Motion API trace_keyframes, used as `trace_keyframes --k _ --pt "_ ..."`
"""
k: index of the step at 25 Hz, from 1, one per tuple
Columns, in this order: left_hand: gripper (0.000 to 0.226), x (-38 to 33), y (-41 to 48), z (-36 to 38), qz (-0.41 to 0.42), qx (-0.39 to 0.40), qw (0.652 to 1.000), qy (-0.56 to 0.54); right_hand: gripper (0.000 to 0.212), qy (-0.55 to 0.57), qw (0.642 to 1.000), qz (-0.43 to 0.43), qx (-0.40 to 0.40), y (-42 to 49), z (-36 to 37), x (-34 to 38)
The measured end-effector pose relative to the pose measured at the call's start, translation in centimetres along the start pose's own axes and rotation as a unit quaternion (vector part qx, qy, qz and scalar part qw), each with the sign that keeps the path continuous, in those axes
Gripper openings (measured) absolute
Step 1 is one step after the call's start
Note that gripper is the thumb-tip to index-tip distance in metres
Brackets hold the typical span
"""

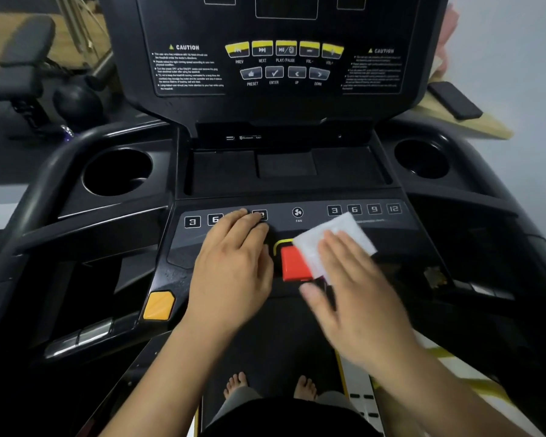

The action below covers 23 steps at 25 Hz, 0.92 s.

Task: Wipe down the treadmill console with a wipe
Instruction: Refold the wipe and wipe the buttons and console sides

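Wipe [331, 239] lies at frame centre, pressed flat under my right hand [356, 294], fingers together, half covering the red stop key [293, 263]. My left hand [234, 263] rests flat and empty on the console [423, 222]. Risk: pressure on that key or the numbered buttons could trigger them; open room runs right.

Left hand [234, 263] flat, palm down, fingers together, right hand [353, 294] flat, fingers extended, slightly blurred, both forearms reaching forward

Left hand [234, 263] over 2 number keys; wipe [331, 244] over red stop btn's [293, 263] right part.
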<state>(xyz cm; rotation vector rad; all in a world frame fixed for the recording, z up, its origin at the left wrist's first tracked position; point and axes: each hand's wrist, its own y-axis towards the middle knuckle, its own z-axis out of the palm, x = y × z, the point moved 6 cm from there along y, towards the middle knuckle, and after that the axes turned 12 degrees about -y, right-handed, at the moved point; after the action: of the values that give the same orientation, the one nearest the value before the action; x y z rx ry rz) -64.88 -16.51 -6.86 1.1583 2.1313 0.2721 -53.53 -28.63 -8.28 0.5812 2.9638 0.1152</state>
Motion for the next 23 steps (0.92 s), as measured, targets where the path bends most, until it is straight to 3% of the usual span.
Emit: trace_keyframes --k 2,8,15,18,22,23 --pt "0.030 -0.1 0.3 0.1 0.006 -0.006 1.000 0.008 0.070 -0.002 0.999 -0.031 -0.009 1.5 -0.2 1.0" --pt "0.030 0.0 0.2 -0.1 -0.003 -0.013 1.000 0.018 0.075 -0.019 0.998 0.063 0.013 1.0 0.0 -3.1" --pt "0.025 1.0 0.1 -0.8 -0.035 -0.034 0.997 -0.059 0.063 0.008 0.992 -0.125 -0.019 2.4 -0.8 4.9" --pt "0.052 1.3 0.0 -1.9 -0.069 -0.038 0.988 -0.136 0.060 -0.027 0.972 -0.233 0.001 2.3 -0.7 5.3" --pt "0.070 1.5 -0.1 -3.0 -0.074 -0.029 0.983 -0.166 0.070 -0.029 0.995 -0.097 -0.002 6.9 -1.8 2.4" --pt "0.070 1.7 -0.4 -3.3 -0.085 -0.036 0.982 -0.165 0.073 -0.022 0.995 -0.097 -0.003 6.6 -1.8 3.1"
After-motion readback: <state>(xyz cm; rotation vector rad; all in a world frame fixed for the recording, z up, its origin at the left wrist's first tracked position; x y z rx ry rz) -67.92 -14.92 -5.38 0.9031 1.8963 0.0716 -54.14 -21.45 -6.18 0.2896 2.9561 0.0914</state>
